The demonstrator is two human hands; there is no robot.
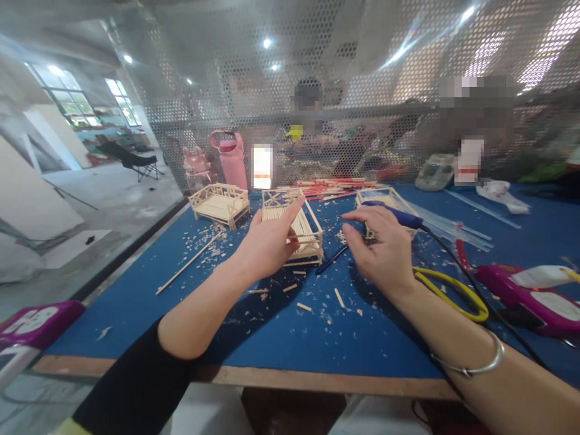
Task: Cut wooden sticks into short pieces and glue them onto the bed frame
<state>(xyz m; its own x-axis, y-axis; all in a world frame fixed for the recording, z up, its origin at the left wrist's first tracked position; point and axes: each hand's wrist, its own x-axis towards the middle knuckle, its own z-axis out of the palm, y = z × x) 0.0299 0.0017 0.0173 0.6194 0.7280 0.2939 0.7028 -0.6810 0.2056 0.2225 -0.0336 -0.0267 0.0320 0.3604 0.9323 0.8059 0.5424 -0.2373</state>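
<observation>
My left hand is at the near left corner of a small bed-like frame built from thin wooden sticks. Its thumb and index finger are spread apart, other fingers curl by the frame's end rail, and whether they touch it I cannot tell. My right hand hovers with thumb and fingers apart, holding nothing visible. Just behind it lies a dark blue corded tool, partly hidden, over another stick frame. A third stick frame stands at the left. Between my hands lies a dark blue pen-like tool.
Stick offcuts and shavings litter the blue tabletop. A long stick lies left; red and plain sticks lie behind. Clear glue sticks, a yellow ring and a purple device are right. Perforated mesh rises behind.
</observation>
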